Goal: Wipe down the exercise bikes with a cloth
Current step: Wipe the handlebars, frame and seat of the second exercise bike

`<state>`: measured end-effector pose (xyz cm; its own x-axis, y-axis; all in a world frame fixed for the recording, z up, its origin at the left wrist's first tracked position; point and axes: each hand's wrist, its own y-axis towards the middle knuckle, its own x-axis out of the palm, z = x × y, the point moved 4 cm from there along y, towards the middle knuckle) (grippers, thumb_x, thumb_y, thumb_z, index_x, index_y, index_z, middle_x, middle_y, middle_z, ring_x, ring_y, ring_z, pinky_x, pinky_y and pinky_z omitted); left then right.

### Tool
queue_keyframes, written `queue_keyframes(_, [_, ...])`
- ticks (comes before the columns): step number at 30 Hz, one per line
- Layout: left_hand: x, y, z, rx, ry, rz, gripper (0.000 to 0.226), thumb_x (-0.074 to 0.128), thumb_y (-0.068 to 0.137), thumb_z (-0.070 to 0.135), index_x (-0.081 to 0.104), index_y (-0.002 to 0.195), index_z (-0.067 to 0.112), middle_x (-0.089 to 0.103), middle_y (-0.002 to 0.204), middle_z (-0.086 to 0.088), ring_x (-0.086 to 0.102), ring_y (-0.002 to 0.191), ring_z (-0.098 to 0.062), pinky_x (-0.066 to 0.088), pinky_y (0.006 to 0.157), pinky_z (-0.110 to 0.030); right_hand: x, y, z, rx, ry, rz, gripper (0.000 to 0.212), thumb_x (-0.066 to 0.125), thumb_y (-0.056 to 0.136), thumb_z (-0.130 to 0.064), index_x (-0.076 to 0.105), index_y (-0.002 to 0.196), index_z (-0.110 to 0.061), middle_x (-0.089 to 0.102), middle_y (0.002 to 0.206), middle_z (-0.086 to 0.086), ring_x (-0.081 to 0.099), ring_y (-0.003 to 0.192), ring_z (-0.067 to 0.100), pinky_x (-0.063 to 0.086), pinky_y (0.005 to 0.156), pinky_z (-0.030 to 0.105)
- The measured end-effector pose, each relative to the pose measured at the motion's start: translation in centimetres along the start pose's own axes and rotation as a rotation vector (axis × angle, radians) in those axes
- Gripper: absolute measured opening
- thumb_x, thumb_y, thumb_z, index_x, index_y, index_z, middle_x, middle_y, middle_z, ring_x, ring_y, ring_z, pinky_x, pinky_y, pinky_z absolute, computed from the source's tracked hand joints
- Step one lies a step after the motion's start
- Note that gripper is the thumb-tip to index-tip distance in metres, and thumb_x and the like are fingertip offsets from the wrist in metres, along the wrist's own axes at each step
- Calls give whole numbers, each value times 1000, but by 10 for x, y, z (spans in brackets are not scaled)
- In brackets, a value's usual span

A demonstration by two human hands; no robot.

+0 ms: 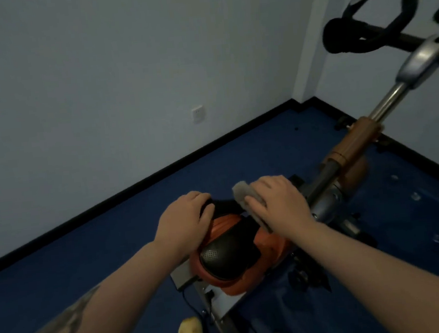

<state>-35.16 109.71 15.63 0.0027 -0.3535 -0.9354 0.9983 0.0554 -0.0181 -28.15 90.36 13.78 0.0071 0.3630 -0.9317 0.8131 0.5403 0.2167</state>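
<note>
Wiping the seat is where things are at: the right hand (278, 203) is pressing a grey cloth (245, 196) flat against the right side of the bike saddle (229, 256), fingers mostly straight with the thumb tucked along the cloth's edge, so it's more of a press than a proper grip. The left hand (183, 220) is curled over the saddle's left front edge, holding it steady.

What could go wrong, I reckon: the cloth is only pinned under the palm, and part of it sticks out past the fingers. A quick swipe over the rounded orange side of the saddle could let it slide out and drop onto the blue floor (100, 247). Also, if the saddle swivels on its post, pushing hard from one side might twist it unless the left hand keeps bracing.

Room-wise, the bike sits near a corner. The wall (96, 70) and black skirting (134, 188) run along the left with a decent strip of floor between. Ahead, the brown frame tube (355, 142) climbs to the black handlebars (361, 37), which stand well apart from the hands. A dark cable (191, 306) trails on the floor below the saddle near the yellow slippers (190, 330), so that's a snag to watch when stepping round.
</note>
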Motion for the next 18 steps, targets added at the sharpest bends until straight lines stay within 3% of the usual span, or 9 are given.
queue_keyframes(2, [0, 6, -4, 105, 23, -46, 39, 37, 102, 40, 51, 136, 27, 53, 134, 10, 49, 120, -10, 39, 93, -26, 2, 13, 8, 204, 27, -38, 31, 45, 97, -41, 61, 90, -15, 60, 94, 5, 53, 94, 25, 37, 86, 36])
queue_keyframes(4, [1, 12, -5, 234, 10, -108, 38, 37, 102, 35, 49, 138, 28, 52, 137, 10, 48, 123, -9, 38, 98, -26, 5, 20, -1, 389, 51, -13, 32, 43, 96, -38, 63, 93, -13, 60, 99, 7, 52, 100, 26, 36, 95, 37])
queue_keyframes(7, [0, 14, -2, 428, -49, -137, 41, 38, 101, 27, 49, 141, 23, 52, 140, 6, 47, 128, -11, 33, 105, -23, 7, -1, -24, 457, 100, 85, 35, 45, 96, -30, 57, 124, -13, 52, 130, 6, 38, 128, 21, 22, 115, 38])
queue_keyframes(9, [0, 13, -3, 487, -110, -107, 43, 39, 98, 26, 53, 138, 22, 56, 137, 6, 51, 125, -10, 35, 104, -22, 7, -27, -39, 465, 183, 99, 48, 43, 99, -25, 39, 145, -13, 29, 153, 5, 17, 144, 18, 10, 120, 31])
queue_keyframes(11, [1, 13, -7, 486, -183, -77, 42, 42, 96, 25, 57, 135, 24, 59, 133, 10, 52, 122, -6, 35, 102, -17, 9, -38, -41, 568, 266, 67, 56, 37, 102, -28, 20, 153, -14, 10, 161, 2, 5, 148, 16, 6, 120, 29])
queue_keyframes(15, [1, 19, -12, 457, -292, -63, 38, 45, 95, 25, 62, 129, 28, 60, 128, 17, 51, 119, 3, 27, 97, -3, 8, 2, -18, 980, 434, -38, 68, 33, 101, -45, 10, 154, -9, 14, 158, 13, 29, 139, 33, 29, 113, 40])
queue_keyframes(18, [1, 19, -13, 460, -330, -24, 36, 54, 94, 10, 65, 125, 25, 63, 124, 14, 47, 114, 9, 25, 93, 3, 6, 25, -8, 1165, 435, -9, 74, 38, 95, -60, 32, 146, -7, 34, 145, 19, 43, 126, 36, 38, 104, 39])
